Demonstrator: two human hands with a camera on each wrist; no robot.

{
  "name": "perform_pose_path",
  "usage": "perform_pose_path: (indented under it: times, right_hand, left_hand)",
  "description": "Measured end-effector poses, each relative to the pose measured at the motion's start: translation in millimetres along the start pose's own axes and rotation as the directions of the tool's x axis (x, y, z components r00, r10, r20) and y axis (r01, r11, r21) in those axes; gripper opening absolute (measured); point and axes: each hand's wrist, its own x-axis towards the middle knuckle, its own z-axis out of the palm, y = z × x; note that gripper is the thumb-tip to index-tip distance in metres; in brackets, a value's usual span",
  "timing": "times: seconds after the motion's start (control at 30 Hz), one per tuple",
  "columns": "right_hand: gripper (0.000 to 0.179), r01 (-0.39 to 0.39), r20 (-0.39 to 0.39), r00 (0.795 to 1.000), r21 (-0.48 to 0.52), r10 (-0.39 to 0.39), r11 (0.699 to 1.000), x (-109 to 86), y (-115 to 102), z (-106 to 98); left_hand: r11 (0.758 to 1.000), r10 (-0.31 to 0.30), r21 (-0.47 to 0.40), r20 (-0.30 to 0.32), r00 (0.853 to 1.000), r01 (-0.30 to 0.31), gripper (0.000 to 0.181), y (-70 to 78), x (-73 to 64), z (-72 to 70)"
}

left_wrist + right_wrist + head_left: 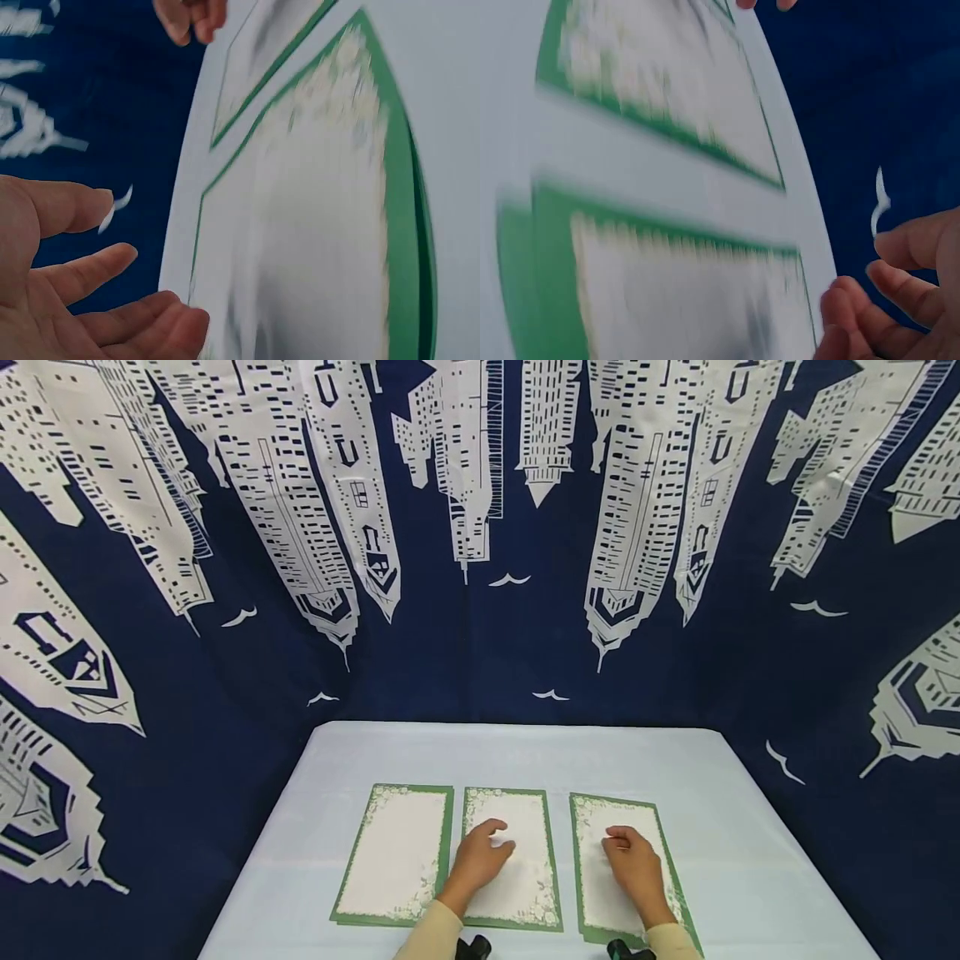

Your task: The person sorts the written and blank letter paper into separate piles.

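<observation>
Three green-bordered paper sheets with white centres and floral corners lie in a row on the white table: a left sheet (pixel 397 852), a middle sheet (pixel 525 881) and a right sheet (pixel 597 889). A second green edge peeks out beneath the left and right ones. Over the middle sheet hovers my left hand (pixel 482 858), thumb and fingers apart with nothing between them. My right hand (pixel 636 870) is above the right sheet, its fingers loosely bent and holding nothing. Both wrist views show the hands (pixel 112 292) (pixel 900 292) raised over the paper, which is blurred there.
The white table (pixel 510 756) has a straight far edge and runs down both sides. Behind and beside it hangs a navy cloth (pixel 465 668) printed with white upside-down buildings and birds. Dark wrist devices (pixel 474 948) show at the bottom of the head view.
</observation>
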Motion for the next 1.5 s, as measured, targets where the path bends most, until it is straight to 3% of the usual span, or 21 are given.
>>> perform_pose_path:
  times: [0.13,0.3,0.47,0.87,1.07,1.17,1.3,1.43,1.5]
  right_hand:
    - [0.029,0.026,0.114,0.993,0.023,-0.028,0.999,-11.8,-24.5,27.1]
    - [0.035,0.028,0.201,0.979,-0.013,-0.025,1.0,-20.2,-41.5,51.0]
    - [0.04,0.029,0.227,0.974,-0.049,-0.017,0.998,-20.9,-47.4,64.6]
    - [0.035,0.02,0.187,0.982,-0.058,-0.008,0.998,-30.2,-48.7,73.4]
    - [0.031,0.056,0.11,0.992,-0.017,-0.053,0.998,-28.5,-48.3,70.3]
    - [0.027,0.061,0.056,0.996,0.05,-0.063,0.997,-27.0,-43.7,69.3]
    - [0.031,0.017,0.025,0.999,0.166,-0.022,0.986,-23.5,-36.8,66.9]
    - [0.037,-0.077,0.06,0.996,0.257,0.063,0.963,-21.4,-34.4,63.4]
    - [0.038,-0.1,0.088,0.993,0.297,0.077,0.95,-21.7,-34.3,63.5]
  left_hand:
    - [0.995,-0.096,-0.006,-0.013,0.995,0.096,0.038,-15.3,-7.5,-30.2]
    - [0.985,-0.172,0.001,0.004,0.985,0.172,0.041,-28.3,-12.1,-45.4]
    - [0.98,-0.196,0.015,0.004,0.981,0.196,0.04,-34.4,-12.8,-45.5]
    - [0.98,-0.201,-0.008,-0.016,0.979,0.201,0.039,-36.2,-13.6,-34.5]
    - [0.983,-0.176,-0.056,-0.069,0.982,0.172,0.036,-31.7,-12.7,-32.1]
    - [0.979,-0.188,-0.097,-0.118,0.975,0.177,0.033,-33.2,-12.4,-31.4]
    - [0.949,-0.251,-0.228,-0.136,0.958,0.216,0.039,-40.8,-11.2,-33.5]
    - [0.891,-0.313,-0.369,-0.075,0.947,0.265,0.046,-48.5,-12.1,-38.7]
    - [0.882,-0.314,-0.386,-0.056,0.948,0.27,0.044,-50.1,-13.4,-40.8]
